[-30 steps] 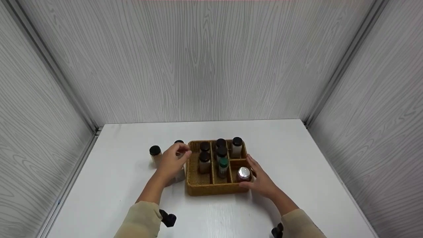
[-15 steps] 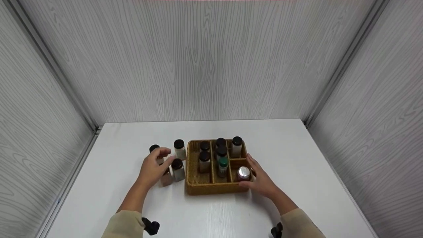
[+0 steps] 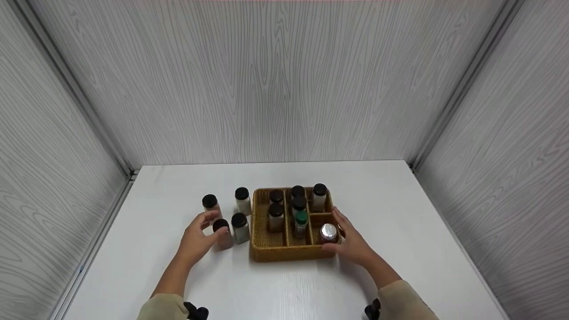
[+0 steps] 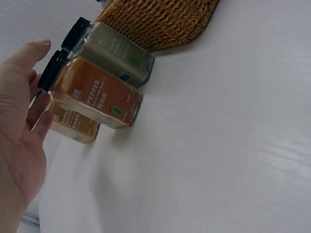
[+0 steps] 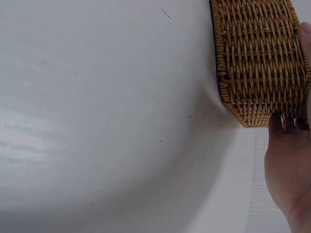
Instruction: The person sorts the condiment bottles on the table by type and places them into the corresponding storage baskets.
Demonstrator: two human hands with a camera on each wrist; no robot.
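My left hand is spread around the upper part of a pepper jar with a black cap and reddish-brown contents. Its thumb and fingers are parted, with no firm hold visible. A white pepper jar stands beside it, and behind are a tan-filled spice jar and a pale-filled jar. My right hand holds the front right corner of a divided wicker basket, thumb at the front and fingers along the right side. Near that thumb, a silver-capped jar stands in the front right compartment.
Inside the basket are several dark-capped jars, including a jar in the left section, a green-capped jar in the middle, and a tall jar at back right. A white table lies beneath, with grey wood-grain walls around.
My left hand has moved away from the basket, leftward and toward the front, to the pepper jar, uncovering the jars beside the basket. My right hand stays on the basket corner.
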